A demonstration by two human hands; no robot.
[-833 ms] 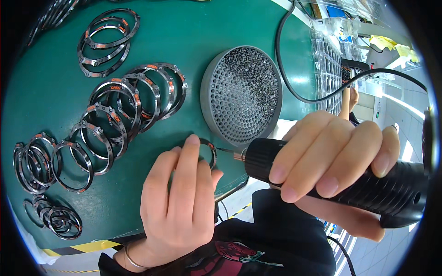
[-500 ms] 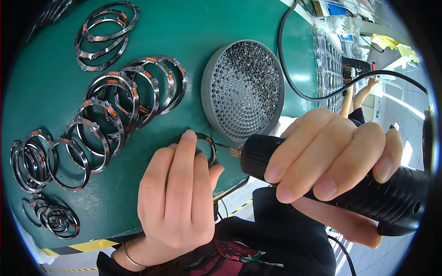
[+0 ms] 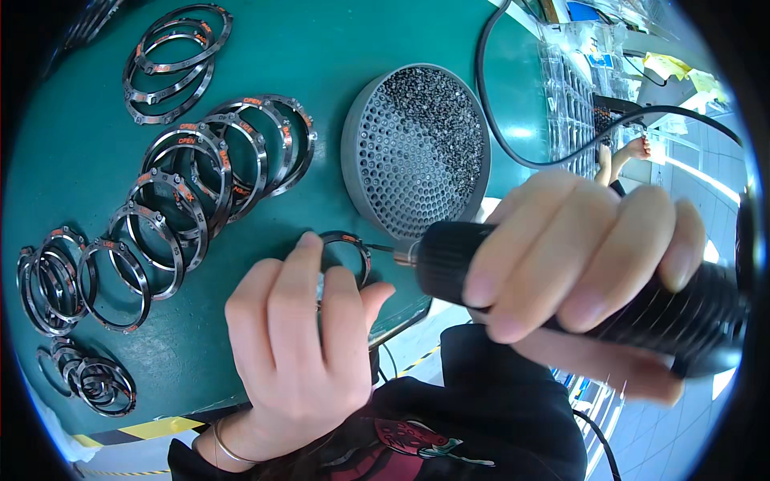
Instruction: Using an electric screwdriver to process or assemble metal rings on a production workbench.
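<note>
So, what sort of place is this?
Probably a small-parts assembly workshop: the right hand grips a black screwdriver-like tool, a round grey tray holds many tiny parts, and similar metal rings lie in groups on the green table.

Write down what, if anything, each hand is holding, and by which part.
Right hand: a black driver, gripped around its body. Left hand: over the left side of a metal ring, but whether it grips cannot be told.
</note>
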